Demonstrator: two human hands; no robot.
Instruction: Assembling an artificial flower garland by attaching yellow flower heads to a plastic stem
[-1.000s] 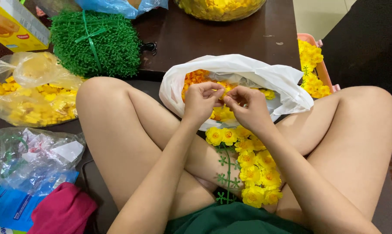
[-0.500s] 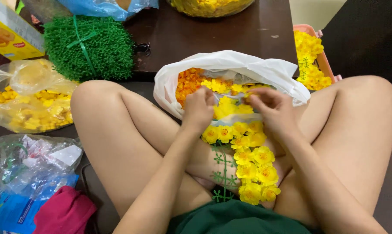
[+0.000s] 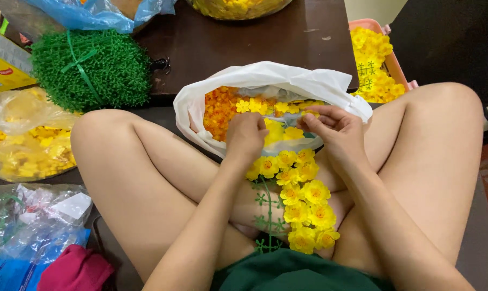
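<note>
Over the mouth of the white bag [image 3: 330,86], both hands work close together. The left hand [image 3: 245,138] is curled, fingers pressed together near the bag's near rim, and seems to grip the top of the flower strand [image 3: 300,202]; what sits under its fingers is hidden. The right hand [image 3: 333,126] pinches a small pale piece [image 3: 279,118] between thumb and fingertips, held just off the left hand's knuckles; its kind is too small to tell.

From the bag's near rim the strand hangs down between the crossed legs, yellow blossoms packed on a green plastic stem [image 3: 265,215], ending near the green cloth at the lap. Inside the bag lie loose flowers, orange [image 3: 218,110] toward its left wall, yellow toward the middle.

Behind the bag a dark table [image 3: 265,40] runs back; the bag's far rim touches its front edge. Left of the bag, on that table, a bundle of green stems [image 3: 90,70] is tied with green ribbon. Further left a clear bag of yellow flowers [image 3: 23,145] lies beside the left knee, and clear and blue wrappers with a red cloth [image 3: 74,269] crowd the near corner. Right of the bag, a pink tray [image 3: 395,64] holds finished strands, touching the table's right edge. Knees close in on both sides; the only free space is just above the bag's opening.
</note>
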